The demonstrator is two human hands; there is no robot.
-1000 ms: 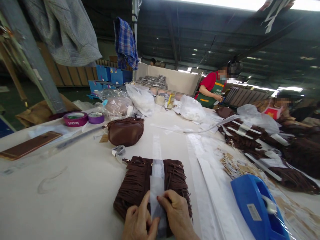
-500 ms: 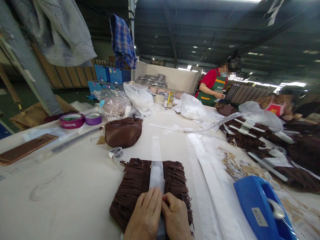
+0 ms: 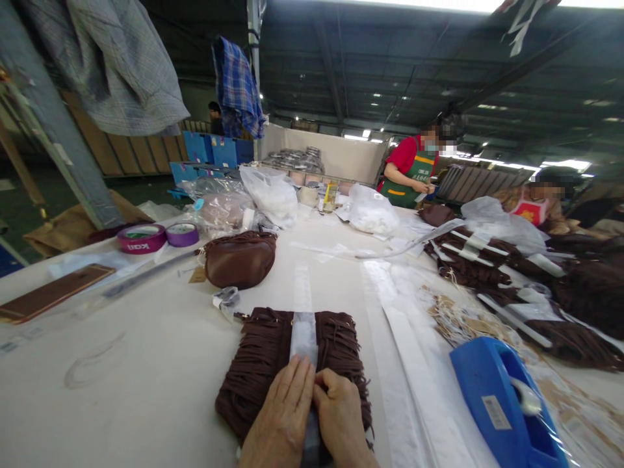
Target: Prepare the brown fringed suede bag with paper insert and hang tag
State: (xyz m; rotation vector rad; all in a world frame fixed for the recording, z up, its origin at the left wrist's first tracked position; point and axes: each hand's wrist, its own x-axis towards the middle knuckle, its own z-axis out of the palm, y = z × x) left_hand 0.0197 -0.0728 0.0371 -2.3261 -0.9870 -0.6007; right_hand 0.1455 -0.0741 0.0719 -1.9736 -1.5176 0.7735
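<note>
A dark brown fringed bag point(image 3: 263, 364) lies flat on the white table in front of me, with a white paper strip point(image 3: 303, 335) wrapped over its middle. My left hand point(image 3: 285, 416) lies on the strip with its fingers stretched flat. My right hand point(image 3: 338, 419) rests beside it, fingers curled and pinching the strip's right edge. Both hands touch each other over the bag's near end.
A blue tape dispenser point(image 3: 502, 409) stands at the near right. Loose white strips point(image 3: 400, 331) lie right of the bag, a round brown bag point(image 3: 238, 259) behind it. Tape rolls point(image 3: 141, 238) and a phone point(image 3: 51, 292) lie left. Two people work by piled fringed bags point(image 3: 575, 292) at the far right.
My left hand moved up from the bag's near edge and now lies flat over the strip. My right hand closed in beside it. The view shifted slightly.
</note>
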